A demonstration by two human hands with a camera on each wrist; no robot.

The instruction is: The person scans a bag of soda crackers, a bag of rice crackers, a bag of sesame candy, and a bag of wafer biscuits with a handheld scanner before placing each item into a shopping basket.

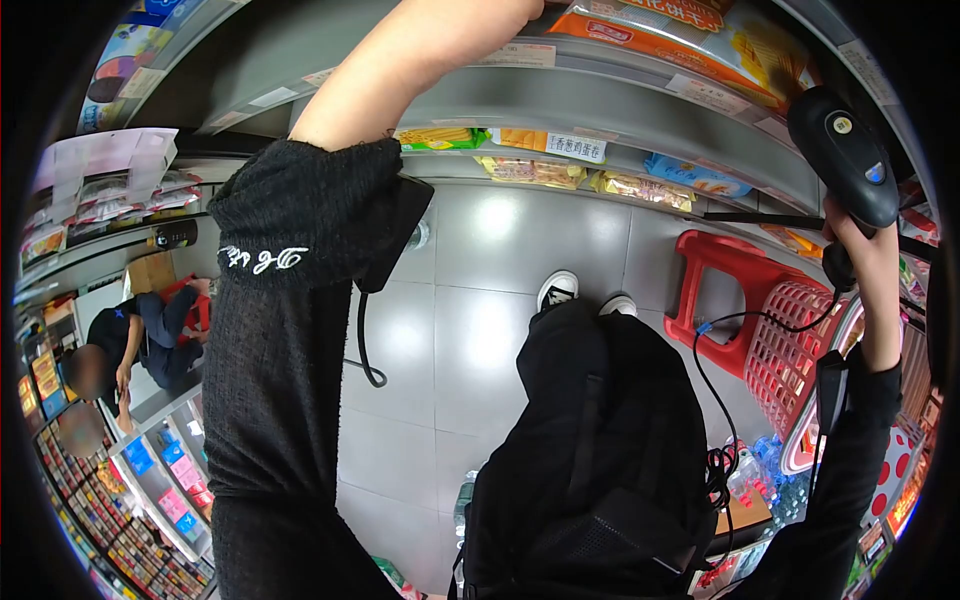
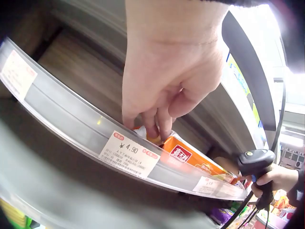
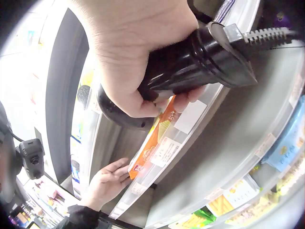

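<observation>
An orange biscuit pack point(image 1: 680, 45) lies on the upper shelf behind a clear price-tag lip. At its left end is my left hand point(image 2: 171, 67), fingers pointing down behind the lip with their tips at the pack. The right wrist view shows the same left hand point(image 3: 106, 185) with fingers fairly straight against the pack's end. Only a sliver of it shows in the head view. My right hand point(image 1: 865, 245) grips a black handheld barcode scanner point(image 1: 843, 150) by its handle, fingers wrapped round it. The scanner head point(image 2: 256, 161) hangs over the pack's right end.
Lower shelves hold snack packs point(image 1: 535, 172). A red plastic stool point(image 1: 690, 300) and a red basket point(image 1: 785, 335) stand at right. The scanner's cable point(image 1: 700, 365) loops beside my leg. At far left another person point(image 1: 140, 335) sits by a counter.
</observation>
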